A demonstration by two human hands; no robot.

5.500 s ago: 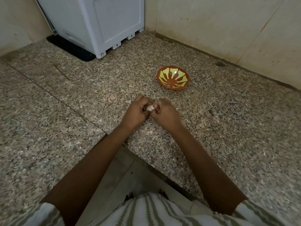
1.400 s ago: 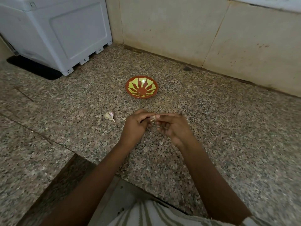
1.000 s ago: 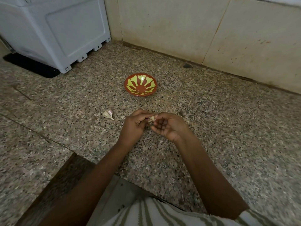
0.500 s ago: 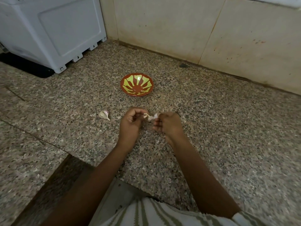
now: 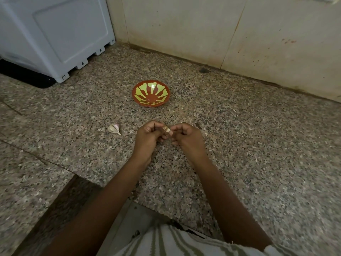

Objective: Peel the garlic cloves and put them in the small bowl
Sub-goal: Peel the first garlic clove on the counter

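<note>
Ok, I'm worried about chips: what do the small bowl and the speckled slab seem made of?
Small bowl: glossy red with yellow-green rays and a highlight inside; glazed ceramic or melamine, hard to tell. Speckled slab: granite-like stone, flecked grey, pink and black, with a dull sheen.
</note>
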